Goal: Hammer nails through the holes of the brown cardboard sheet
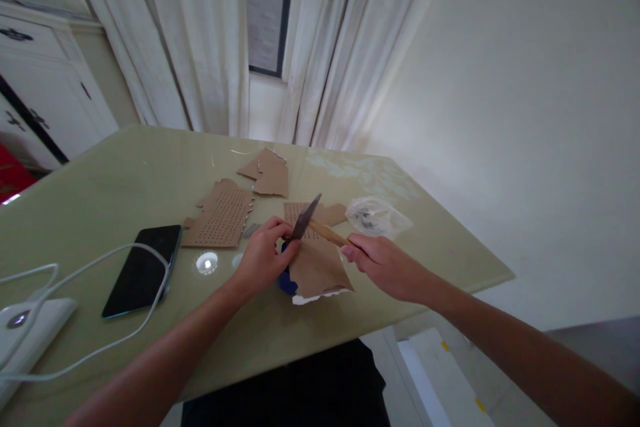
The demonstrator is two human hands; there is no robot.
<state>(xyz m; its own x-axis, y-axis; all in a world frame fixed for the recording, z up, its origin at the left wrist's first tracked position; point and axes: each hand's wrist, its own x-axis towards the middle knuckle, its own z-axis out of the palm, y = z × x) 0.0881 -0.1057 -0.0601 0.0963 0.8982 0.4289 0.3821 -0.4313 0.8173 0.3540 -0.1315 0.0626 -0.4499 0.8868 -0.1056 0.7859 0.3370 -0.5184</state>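
Filling most of the view, the pale green counter point(125, 180) carries everything, with white curtains behind it and a white cabinet off to the left. On its left edge sits a white device point(30, 330) with a white cable point(100, 267) looping across to one black phone point(143, 269) lying flat.

Cardboard comes next, and I count four brown pieces in all. One perforated sheet point(220, 217) with rows of small holes lies left of centre, torn along its right side. A plain torn piece point(267, 173) lies beyond it. A third, also perforated, piece point(313, 213) lies partly under the knife. The fourth, the torn cardboard piece point(320, 270), lies nearest the counter's front edge between the two hands, its white inner layer showing along the ragged bottom.

Judging by the ragged edges and scattered pieces, the cardboard looks well broken up already, while the piece between the hands seems to be the one being worked on.

The left hand point(263, 257) is clenched on something small and blue point(287, 280) at the cardboard's left edge, fingers pinched near the blade. The right hand point(385, 263) is wrapped around the wooden handle of one knife point(315, 220), whose dark blade angles up and left above the cardboard.

One clear plastic bag point(375, 217) with small dark bits inside lies just beyond the right hand. Smallest are a few grey metal pins point(251, 229) beside the perforated sheet.
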